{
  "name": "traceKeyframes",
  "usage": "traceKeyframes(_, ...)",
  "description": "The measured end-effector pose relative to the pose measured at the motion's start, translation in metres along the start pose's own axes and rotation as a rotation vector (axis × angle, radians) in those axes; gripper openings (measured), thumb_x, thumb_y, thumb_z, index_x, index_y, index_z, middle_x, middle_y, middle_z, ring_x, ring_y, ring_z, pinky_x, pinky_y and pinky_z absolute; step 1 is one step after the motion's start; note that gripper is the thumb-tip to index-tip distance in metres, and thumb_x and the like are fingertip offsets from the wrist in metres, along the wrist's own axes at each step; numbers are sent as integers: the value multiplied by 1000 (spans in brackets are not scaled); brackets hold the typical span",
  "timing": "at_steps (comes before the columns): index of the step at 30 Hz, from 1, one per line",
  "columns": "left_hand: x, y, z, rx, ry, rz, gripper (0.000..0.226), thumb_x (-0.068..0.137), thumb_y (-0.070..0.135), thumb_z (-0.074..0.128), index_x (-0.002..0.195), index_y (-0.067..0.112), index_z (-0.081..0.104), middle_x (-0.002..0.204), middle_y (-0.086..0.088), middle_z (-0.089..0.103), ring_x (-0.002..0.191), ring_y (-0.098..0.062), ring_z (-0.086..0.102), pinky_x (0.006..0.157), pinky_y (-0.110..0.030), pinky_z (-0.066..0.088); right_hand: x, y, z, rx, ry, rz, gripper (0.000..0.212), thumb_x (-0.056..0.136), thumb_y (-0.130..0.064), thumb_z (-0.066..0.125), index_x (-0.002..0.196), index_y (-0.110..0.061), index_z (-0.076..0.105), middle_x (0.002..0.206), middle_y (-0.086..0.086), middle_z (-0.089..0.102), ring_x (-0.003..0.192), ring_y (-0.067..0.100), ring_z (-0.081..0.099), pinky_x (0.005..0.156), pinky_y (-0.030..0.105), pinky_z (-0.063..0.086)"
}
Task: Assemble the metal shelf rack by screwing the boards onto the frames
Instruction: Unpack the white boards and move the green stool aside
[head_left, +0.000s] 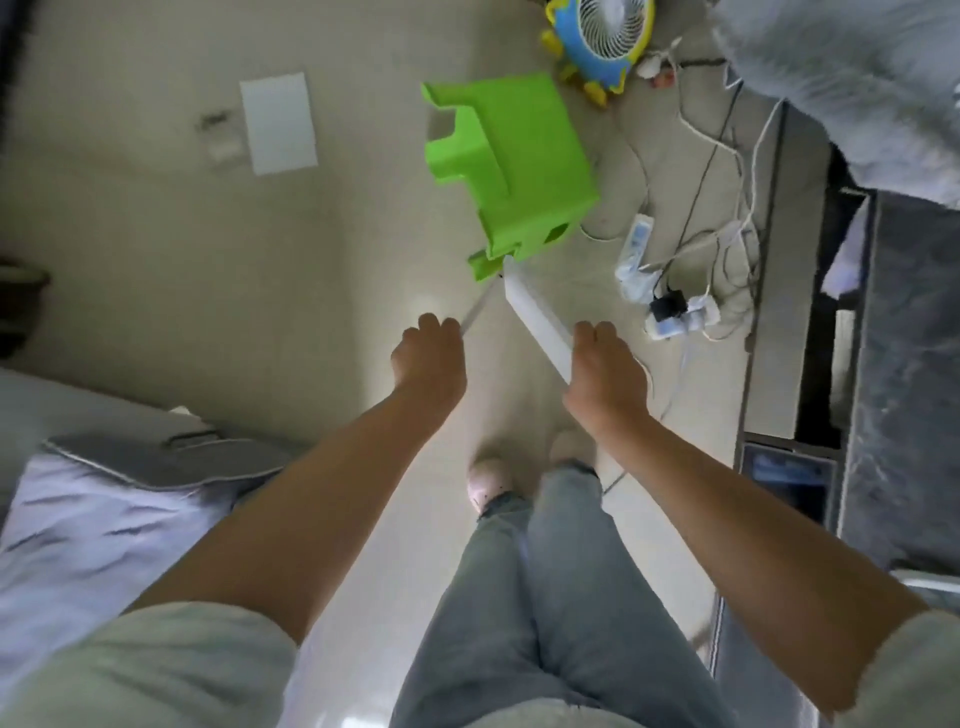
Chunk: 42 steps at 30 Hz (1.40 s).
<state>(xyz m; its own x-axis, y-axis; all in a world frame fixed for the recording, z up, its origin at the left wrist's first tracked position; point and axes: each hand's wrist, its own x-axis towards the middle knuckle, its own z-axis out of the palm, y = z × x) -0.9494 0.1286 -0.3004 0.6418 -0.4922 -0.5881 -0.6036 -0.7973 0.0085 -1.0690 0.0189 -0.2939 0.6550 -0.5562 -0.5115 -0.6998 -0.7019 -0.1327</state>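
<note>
Floor (156, 260): pale tile, fills most of view, person standing on it in jeans and light shoes.
Bedding (78, 519): near left, grey and lilac, cut off by frame edge.
Green stool (511, 166): tipped over, far centre, just beyond the far end of the white board.
Fan (602, 36): blue-yellow, far edge, top cut off.
White sheet (279, 123): flat on floor, far left; any writing unreadable.
Cables and power strips (675, 291): tangled, right of the board; labels too blurred to read.
White board (537, 322): long narrow piece, runs from right hand up-left toward stool; near end hidden behind the hand.
Right hand (605, 371): fingers curled round the board's near end, back of hand to camera.
Thin metal piece (478, 306): slim grey strip, motion-blurred, runs from left hand toward stool; its far end nearly meets the board's far end; whether frame part or tool cannot tell.
Left hand (428, 361): fingers curled down, gripping the strip's near end; fingertips hidden.
</note>
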Motion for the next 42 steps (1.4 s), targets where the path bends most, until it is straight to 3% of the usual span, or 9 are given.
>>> traceKeyframes(4, 37, -55, -13, -82, 2, -162, 33, 90, 1, 42, 123, 7, 42, 124, -15, 36, 110, -30, 46, 70, -31, 39, 54, -53, -10, -66, 3, -112, 34, 86, -2, 51, 118, -4, 41, 117, 15, 45, 102, 29, 51, 75, 33, 44)
traceKeyframes(10, 102, -125, -37, -211, -51, -356, 37, 90, -1, 41, 125, 9, 41, 126, -16, 35, 112, -32, 44, 79, -35, 46, 149, -130, -30, -113, -92, -270, 34, 87, -2, 47, 120, -3, 42, 118, 16, 45, 105, 33, 50, 77, 38, 45)
traceKeyframes(18, 196, -224, -72, -295, -86, -471, 39, 92, 5, 43, 130, 12, 38, 128, -16, 38, 116, -34, 44, 83, -37, 46, 269, -238, -58, -258, -132, -417, 31, 84, 0, 49, 115, -2, 44, 114, 17, 48, 101, 34, 53, 73, 38, 46)
traceKeyframes(25, 290, -324, -107, -390, -102, -495, 37, 92, 6, 43, 128, 12, 41, 124, -15, 45, 114, -34, 48, 82, -37, 46, 371, -352, -75, -322, -150, -388, 35, 84, -2, 53, 117, -3, 42, 118, 17, 46, 106, 34, 51, 76, 39, 44)
traceKeyframes(29, 340, -378, -125, -435, -112, -505, 29, 95, 8, 40, 123, 10, 41, 118, -15, 54, 112, -34, 49, 71, -34, 37, 420, -416, -74, -295, -143, -346, 34, 87, -1, 48, 120, -5, 41, 117, 17, 46, 106, 35, 50, 75, 38, 44)
traceKeyframes(33, 396, -427, -149, -492, -102, -531, 27, 95, 9, 40, 121, 9, 42, 118, -16, 55, 111, -34, 49, 70, -34, 34, 476, -462, -89, -263, -135, -313, 38, 86, -4, 51, 123, -4, 40, 117, 19, 47, 108, 37, 49, 80, 39, 43)
traceKeyframes(39, 497, -491, -189, -385, -162, -412, 29, 93, 9, 41, 122, 13, 43, 111, -11, 59, 102, -32, 57, 67, -31, 37, 575, -499, -106, -111, -174, -285, 20, 88, -5, 49, 107, -2, 44, 105, 21, 61, 100, 39, 55, 72, 39, 41)
traceKeyframes(42, 558, -507, -198, -318, -203, -343, 28, 94, 9, 42, 120, 15, 46, 110, -8, 58, 99, -28, 56, 68, -31, 38, 619, -507, -108, -62, -152, -248, 12, 88, -7, 49, 93, -10, 38, 99, 21, 62, 96, 39, 56, 70, 38, 41)
